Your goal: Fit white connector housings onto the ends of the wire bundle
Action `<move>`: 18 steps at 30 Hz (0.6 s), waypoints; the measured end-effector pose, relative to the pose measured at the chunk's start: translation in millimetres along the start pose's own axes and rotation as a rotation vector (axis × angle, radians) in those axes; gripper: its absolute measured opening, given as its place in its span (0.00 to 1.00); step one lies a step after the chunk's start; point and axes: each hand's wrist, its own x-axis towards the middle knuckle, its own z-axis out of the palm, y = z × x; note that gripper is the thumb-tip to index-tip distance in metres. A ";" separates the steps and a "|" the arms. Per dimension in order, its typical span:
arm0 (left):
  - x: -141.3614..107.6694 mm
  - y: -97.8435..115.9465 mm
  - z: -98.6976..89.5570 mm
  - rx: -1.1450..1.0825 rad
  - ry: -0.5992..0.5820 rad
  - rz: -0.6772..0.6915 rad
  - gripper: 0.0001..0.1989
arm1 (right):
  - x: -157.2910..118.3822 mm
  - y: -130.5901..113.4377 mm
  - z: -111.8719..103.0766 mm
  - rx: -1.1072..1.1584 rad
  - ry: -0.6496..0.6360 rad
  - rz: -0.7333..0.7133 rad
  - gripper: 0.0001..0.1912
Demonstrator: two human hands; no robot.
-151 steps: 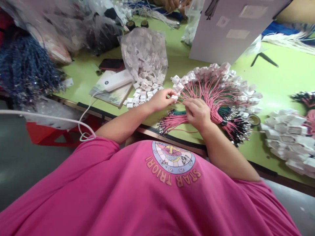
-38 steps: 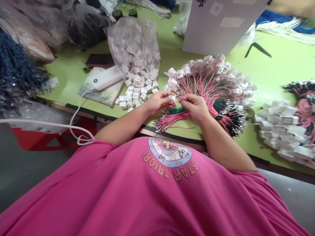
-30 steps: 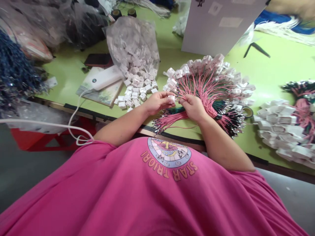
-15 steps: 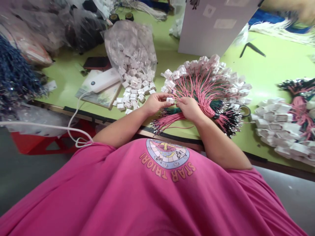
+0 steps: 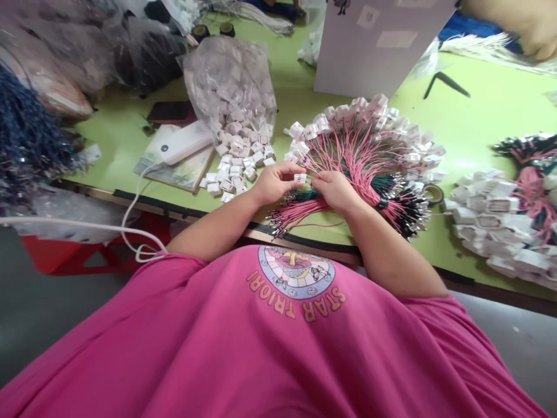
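Between the thumb and fingers of my left hand (image 5: 275, 182) is a small white connector housing (image 5: 300, 178). Just to its right, my right hand (image 5: 334, 189) is closed in a pinch, apparently on a thin wire whose end is too small to make out. Both hands are over a fanned bundle of pink and green wires (image 5: 343, 148), tied with a black band near its right end. Many of the wires carry white housings (image 5: 359, 107) at their far ends; others end in bare metal terminals (image 5: 278, 223) near the table edge.
Loose white housings (image 5: 235, 169) spill from a clear plastic bag (image 5: 230, 75) on the left. A white power bank (image 5: 187, 142) with a cable lies on a booklet (image 5: 152, 151). Another wire bundle with housings (image 5: 491, 220) sits right. A grey box (image 5: 374, 52) stands behind; another person's arm (image 5: 522, 23) shows.
The connector housing has turned slightly in my left fingers, and my right fingertips have shifted a little. The other person's arm at the upper right has come further into view.
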 end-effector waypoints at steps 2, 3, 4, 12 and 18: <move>-0.9 3.2 1.4 -0.001 -0.010 -0.025 0.22 | -0.2 -0.9 0.0 -0.053 0.014 -0.011 0.13; -1.4 4.2 2.5 -0.016 -0.016 -0.053 0.23 | 0.0 -0.9 0.7 -0.095 0.029 -0.025 0.14; -2.1 4.9 3.9 -0.042 -0.023 -0.090 0.24 | 0.1 -0.6 1.9 -0.136 0.046 -0.041 0.14; -3.6 0.2 9.3 -0.344 0.026 -0.336 0.25 | -2.5 4.5 6.4 -0.180 0.117 -0.091 0.14; -4.2 -1.0 11.4 -0.414 -0.033 -0.321 0.22 | -2.3 2.3 5.7 -0.412 0.101 -0.130 0.13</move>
